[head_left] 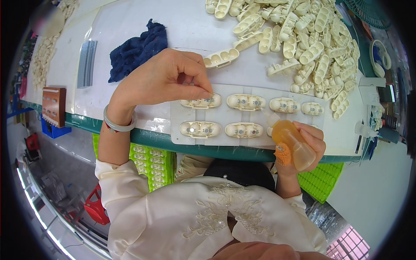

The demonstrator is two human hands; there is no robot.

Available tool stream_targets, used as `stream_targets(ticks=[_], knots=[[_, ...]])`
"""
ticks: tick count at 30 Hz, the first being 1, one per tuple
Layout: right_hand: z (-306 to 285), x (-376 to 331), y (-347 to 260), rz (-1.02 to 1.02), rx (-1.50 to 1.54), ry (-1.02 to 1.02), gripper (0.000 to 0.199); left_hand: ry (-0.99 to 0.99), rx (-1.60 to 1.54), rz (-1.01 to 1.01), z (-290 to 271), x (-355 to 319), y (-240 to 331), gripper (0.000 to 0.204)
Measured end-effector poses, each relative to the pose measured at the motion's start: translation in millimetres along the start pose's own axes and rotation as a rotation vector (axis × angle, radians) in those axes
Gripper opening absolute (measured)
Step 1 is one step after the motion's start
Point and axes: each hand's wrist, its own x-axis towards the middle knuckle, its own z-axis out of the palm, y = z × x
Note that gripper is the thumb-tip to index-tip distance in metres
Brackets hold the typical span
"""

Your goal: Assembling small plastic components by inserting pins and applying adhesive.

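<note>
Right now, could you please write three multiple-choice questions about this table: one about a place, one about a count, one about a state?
1. Where does the dark blue cloth lie?
A. on the white table top, beyond the left hand
B. on the green crate
C. under the tray

2. How many cream parts sit in the back row of the white tray?
A. two
B. four
C. six

3. What does the right hand do?
A. rests empty
B. grips an amber bottle
C. holds the cloth

Answers: 1 A, the cloth lies past the left hand. 2 B, four parts show there. 3 B, fingers wrap the amber bottle.
</note>
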Motion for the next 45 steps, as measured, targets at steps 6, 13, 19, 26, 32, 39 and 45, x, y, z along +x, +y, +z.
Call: stream_targets(ticks=[6, 13, 19, 26, 32, 39, 45], knots=[[1, 2, -1, -0.009, -0.021, -0.028, 0.035, 0.007, 0.008, -0.008, 1, 0, 1, 0.009], [-3, 1, -1, 0.023, 0.05, 0.082, 0.036, 0.008, 0.022, -0.01, 1, -1, 2, 0.009], [-4, -1, 2, 0.022, -0.04, 0.038, 0.037, -0.002, 0.011, -0.024, 0, 0, 2, 0.01], [-15, -3, 7, -0.009, -0.026, 0.048, 0.044, -0.008, 0.02, -0.008, 0, 0, 1, 0.01], [-28, -2, 15, 0.006, -0.058, 0.166, 0.037, -0.002, -0.002, -0.026, 0, -2, 3, 0.012], [-27, -3, 15, 0.026, -0.027, 0.103, 0.037, -0.003, -0.01, -0.049, 0, 1, 4, 0.012], [-29, -2, 17, 0.044, -0.009, 0.023, 0.037, 0.013, -0.009, -0.006, 2, 0, 4, 0.012]])
